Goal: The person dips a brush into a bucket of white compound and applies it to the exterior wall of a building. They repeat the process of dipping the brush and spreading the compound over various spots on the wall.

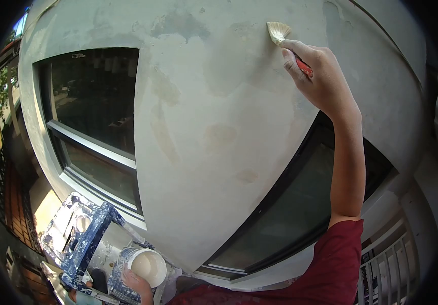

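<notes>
High at the upper right, my right hand is closed around the red handle of a paintbrush. The pale, spread bristles are at the surface of the light grey wall, which shows darker patches. At the bottom, my left hand rests against the side of a white bucket holding off-white paint. Its fingers lie along the bucket's outer wall. The bucket stands on a paint-spattered blue ladder.
A dark-framed window is at the left of the wall, and another dark window lies below my right arm. White railings stand at the lower right. Plants and a wooden structure show at the far left.
</notes>
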